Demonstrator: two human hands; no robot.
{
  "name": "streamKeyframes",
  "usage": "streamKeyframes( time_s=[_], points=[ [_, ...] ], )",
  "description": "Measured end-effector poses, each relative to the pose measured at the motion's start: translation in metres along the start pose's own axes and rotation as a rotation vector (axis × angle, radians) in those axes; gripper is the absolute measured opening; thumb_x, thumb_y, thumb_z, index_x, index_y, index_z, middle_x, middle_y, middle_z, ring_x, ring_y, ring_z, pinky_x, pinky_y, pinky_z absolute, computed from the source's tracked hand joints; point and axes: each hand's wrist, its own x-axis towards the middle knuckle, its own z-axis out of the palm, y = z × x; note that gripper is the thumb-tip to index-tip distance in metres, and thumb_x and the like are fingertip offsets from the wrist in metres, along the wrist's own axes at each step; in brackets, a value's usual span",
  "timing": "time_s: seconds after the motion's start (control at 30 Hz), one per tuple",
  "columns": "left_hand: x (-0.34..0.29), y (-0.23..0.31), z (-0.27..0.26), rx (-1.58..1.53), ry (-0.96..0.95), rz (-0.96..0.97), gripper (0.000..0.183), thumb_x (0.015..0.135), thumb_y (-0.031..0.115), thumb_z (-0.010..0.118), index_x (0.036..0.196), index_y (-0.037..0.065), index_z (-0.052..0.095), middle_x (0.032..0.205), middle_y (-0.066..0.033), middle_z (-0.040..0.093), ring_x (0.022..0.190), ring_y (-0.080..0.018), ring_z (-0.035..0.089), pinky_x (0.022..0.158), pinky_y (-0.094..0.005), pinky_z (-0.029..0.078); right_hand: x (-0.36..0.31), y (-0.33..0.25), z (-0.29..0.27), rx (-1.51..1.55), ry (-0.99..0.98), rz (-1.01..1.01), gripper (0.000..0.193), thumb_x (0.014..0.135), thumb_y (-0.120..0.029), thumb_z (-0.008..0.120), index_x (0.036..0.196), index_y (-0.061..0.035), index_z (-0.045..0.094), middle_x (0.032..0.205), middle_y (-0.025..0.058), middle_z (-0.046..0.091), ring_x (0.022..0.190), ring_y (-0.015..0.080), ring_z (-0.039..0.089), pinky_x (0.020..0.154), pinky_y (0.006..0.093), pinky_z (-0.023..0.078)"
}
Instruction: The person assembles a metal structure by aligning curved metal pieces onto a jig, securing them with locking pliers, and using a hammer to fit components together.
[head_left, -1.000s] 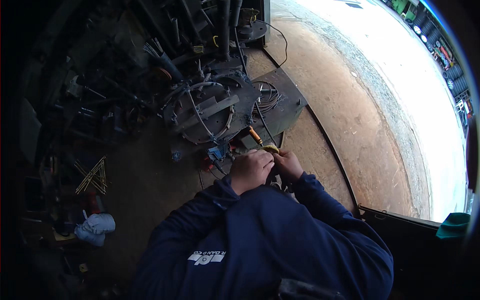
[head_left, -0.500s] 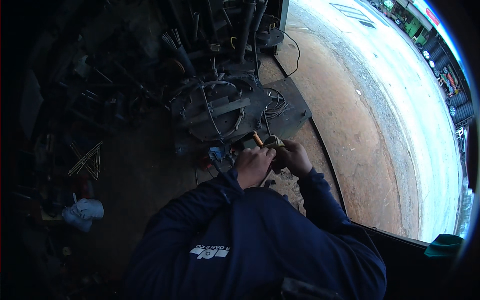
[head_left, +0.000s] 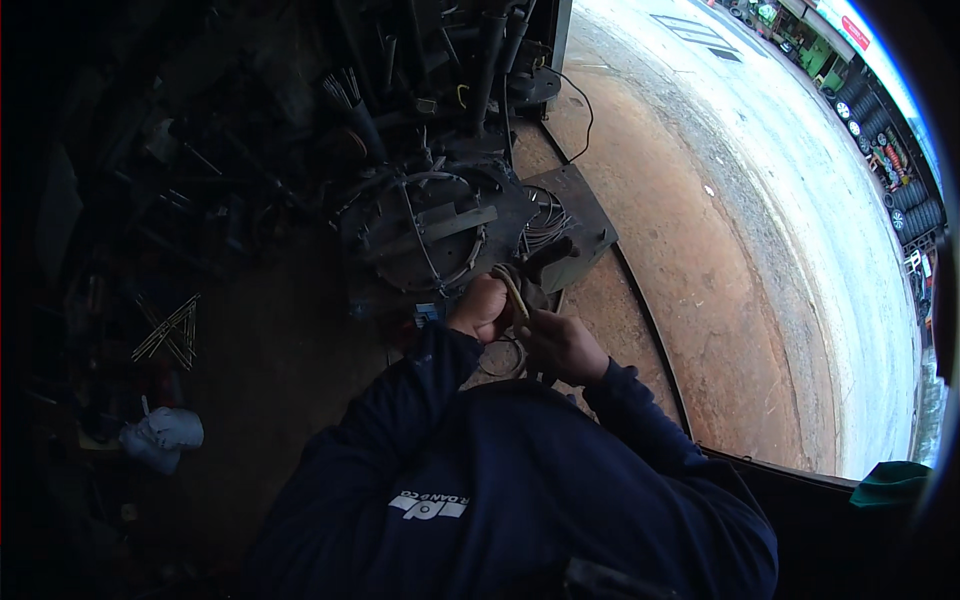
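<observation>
In front of my body, both hands work on what looks like a dark work glove [head_left: 537, 282] with a pale, yellowish cuff edge. My left hand [head_left: 482, 306] is closed at the cuff's left side. From the right, my right hand [head_left: 566, 346] closes its fingers on the lower part of the cuff. The dark finger end points away from me, over the corner of the metal bench. Shade hides the left fingertips and the inside of the cuff.
Beyond my hands stands a dark metal bench with a round ring-shaped frame [head_left: 420, 225] and a coil of cable [head_left: 545, 215]. Thin rods [head_left: 172, 330] lie crossed on the floor at left, near a whitish cloth bundle [head_left: 165, 432]. A metal rail [head_left: 650, 330] borders the dirt ground.
The glove has turned and opened out, its dark end now stretching away over the bench corner. My right hand has come lower and left; my left hand is now at the cuff.
</observation>
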Motion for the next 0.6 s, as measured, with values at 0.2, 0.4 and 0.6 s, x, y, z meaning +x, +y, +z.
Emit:
streamKeyframes(
  time_s=[0.2,0.4,0.6],
  points=[
    [-0.025,-0.010,0.028,-0.288,-0.229,0.074,0.024,0.099,0.011,0.049,0.115,-0.002,0.061,0.110,-0.0118,0.067,0.096,-0.0212,0.068,0.084,-0.0352,0.058,-0.001,-0.007,0.001,-0.330,0.033,-0.433,0.011,0.098,-0.013,0.061,0.094,-0.0025,0.061,0.068,0.0095,0.059,0.063,0.0261,0.060,0.060,0.0378,0.048],
    [-0.015,-0.079,-0.074,-0.087,-0.468,0.052,0.043,0.108,0.034,0.043,0.137,0.004,0.051,0.125,-0.0083,0.059,0.111,-0.0146,0.061,0.095,-0.0299,0.052,-0.003,-0.022,0.011,-0.359,-0.084,-0.626,0.009,0.094,-0.011,0.064,0.091,-0.0020,0.062,0.077,0.0162,0.062,0.073,0.0359,0.064,0.065,0.0410,0.051],
    [-0.039,-0.036,-0.033,0.098,-0.301,0.188,0.050,0.110,0.038,0.035,0.147,0.005,0.041,0.132,-0.0113,0.055,0.122,-0.0192,0.057,0.102,-0.0360,0.049,-0.002,-0.020,0.021,-0.453,-0.047,-0.574,0.009,0.093,-0.009,0.064,0.094,-0.0006,0.062,0.081,0.0163,0.064,0.076,0.0356,0.066,0.067,0.0421,0.052]
  ],
)
